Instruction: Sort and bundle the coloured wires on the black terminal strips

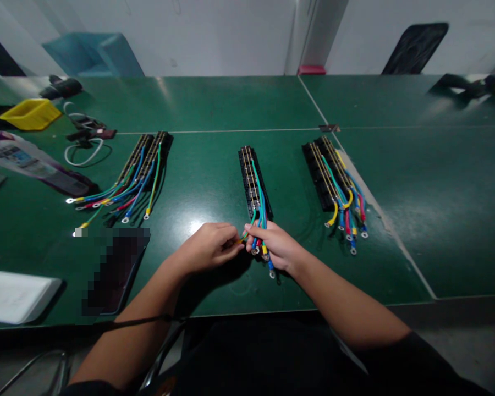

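Note:
In front of me on the green table lies a black terminal block [248, 175] with brass-coloured strips and coloured wires running toward me. My right hand [277, 245] is closed around the bundle of wires [260, 204], whose ring-terminal ends hang out below the fingers. Beside it, my left hand [214, 245] pinches the yellow-sleeved end of a green wire [251, 226]; its tip is hidden by the fingers. Two similar wired blocks [146, 159] lie together on the left. Another pair [328, 170] sits on the right, ring terminals pointing toward me.
Left of me are a phone [117, 269], a white box [18, 297], a purple-and-white bottle [37, 162] lying down, a yellow tray [31, 114] and a white cable [82, 159]. A dark strap-like object [474, 85] lies at the far right. Chairs stand behind the table.

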Available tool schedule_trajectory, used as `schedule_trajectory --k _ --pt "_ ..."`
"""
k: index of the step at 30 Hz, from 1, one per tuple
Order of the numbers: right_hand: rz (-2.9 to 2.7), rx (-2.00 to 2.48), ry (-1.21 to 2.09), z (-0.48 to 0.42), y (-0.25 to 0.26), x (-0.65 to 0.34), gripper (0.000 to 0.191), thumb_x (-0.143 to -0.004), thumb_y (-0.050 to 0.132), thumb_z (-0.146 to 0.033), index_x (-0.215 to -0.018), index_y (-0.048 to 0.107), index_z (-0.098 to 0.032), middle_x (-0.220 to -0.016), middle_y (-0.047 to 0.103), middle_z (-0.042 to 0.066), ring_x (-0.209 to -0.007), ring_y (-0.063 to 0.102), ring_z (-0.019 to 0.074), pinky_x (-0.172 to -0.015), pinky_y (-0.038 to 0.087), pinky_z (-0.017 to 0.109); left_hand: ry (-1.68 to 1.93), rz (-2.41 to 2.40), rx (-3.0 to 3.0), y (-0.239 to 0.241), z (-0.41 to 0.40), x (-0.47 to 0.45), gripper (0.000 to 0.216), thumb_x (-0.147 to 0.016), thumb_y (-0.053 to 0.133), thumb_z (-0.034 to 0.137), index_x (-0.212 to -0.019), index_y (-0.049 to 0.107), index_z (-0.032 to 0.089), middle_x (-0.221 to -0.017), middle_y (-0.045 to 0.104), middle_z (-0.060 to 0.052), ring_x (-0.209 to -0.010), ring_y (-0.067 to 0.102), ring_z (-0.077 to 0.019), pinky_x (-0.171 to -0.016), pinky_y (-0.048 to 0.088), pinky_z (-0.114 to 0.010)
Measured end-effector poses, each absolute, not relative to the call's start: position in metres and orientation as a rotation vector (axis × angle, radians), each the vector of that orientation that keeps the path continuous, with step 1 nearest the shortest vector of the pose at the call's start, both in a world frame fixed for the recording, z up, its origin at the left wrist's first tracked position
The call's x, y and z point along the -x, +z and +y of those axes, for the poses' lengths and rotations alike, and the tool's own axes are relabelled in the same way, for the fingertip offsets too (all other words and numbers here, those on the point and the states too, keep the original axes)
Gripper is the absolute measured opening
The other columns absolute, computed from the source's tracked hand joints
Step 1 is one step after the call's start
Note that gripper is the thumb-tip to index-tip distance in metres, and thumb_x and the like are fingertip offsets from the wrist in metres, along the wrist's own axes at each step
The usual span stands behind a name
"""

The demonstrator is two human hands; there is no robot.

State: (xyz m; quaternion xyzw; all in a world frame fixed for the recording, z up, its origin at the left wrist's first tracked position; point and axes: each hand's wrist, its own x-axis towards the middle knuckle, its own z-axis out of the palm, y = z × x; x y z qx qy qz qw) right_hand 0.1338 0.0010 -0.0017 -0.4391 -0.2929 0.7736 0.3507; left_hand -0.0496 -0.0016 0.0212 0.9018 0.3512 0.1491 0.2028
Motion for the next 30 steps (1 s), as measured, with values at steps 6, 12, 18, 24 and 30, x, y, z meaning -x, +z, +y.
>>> schedule_trajectory --k 6,12,18,24,30 --pt "-0.763 1.141 2.0 0.0005 0.0008 -0.1339 0.017 -0.087 0.056 -0.018 -0.072 0.05 -0.017 -0.047 0.056 -0.003 -0.038 0.051 0.0077 -0.039 0.039 0.017 0.433 0.978 -2.551 0.0211 -0.0023 0.0489 0.025 -0.094 0.044 0.028 -0.073 0.049 0.016 -0.064 0.049 0.002 -0.056 0.044 -0.0095 -0.053 0.031 -0.023" --pt "-0.773 1.132 1.994 0.001 -0.0004 -0.1343 0.019 -0.084 0.061 -0.022 -0.07 0.049 -0.017 -0.047 0.056 -0.003 -0.038 0.051 0.0079 -0.04 0.04 0.018 0.41 0.965 -2.551 0.0208 -0.0022 0.0493 0.024 -0.094 0.043 0.027 -0.074 0.05 0.016 -0.065 0.051 0.001 -0.057 0.045 -0.0098 -0.054 0.032 -0.023" --pt "-0.759 1.149 1.998 0.0011 -0.0005 -0.1339 0.017 -0.086 0.059 -0.019 -0.071 0.051 -0.016 -0.048 0.057 -0.002 -0.039 0.053 0.0081 -0.04 0.04 0.017 0.413 0.98 -2.512 0.0164 -0.0006 0.0515 0.015 -0.087 0.054 0.025 -0.076 0.054 0.015 -0.067 0.054 0.002 -0.057 0.048 -0.0089 -0.053 0.033 -0.02" --pt "-0.793 1.145 1.998 0.0003 0.0016 -0.1341 0.018 -0.086 0.059 -0.02 -0.07 0.05 -0.017 -0.047 0.056 -0.003 -0.038 0.05 0.0075 -0.041 0.042 0.018 0.41 0.986 -2.574 0.018 -0.0021 0.0497 0.025 -0.093 0.044 0.027 -0.072 0.051 0.016 -0.063 0.051 0.001 -0.055 0.046 -0.0095 -0.053 0.031 -0.022" --pt "-0.782 1.153 1.999 0.0004 0.0001 -0.1335 0.018 -0.086 0.059 -0.02 -0.07 0.05 -0.017 -0.046 0.056 -0.003 -0.038 0.05 0.008 -0.041 0.041 0.018 0.378 0.995 -2.547 0.0182 -0.0008 0.0504 0.019 -0.089 0.051 0.026 -0.073 0.053 0.016 -0.065 0.053 0.001 -0.056 0.048 -0.0096 -0.054 0.033 -0.021"
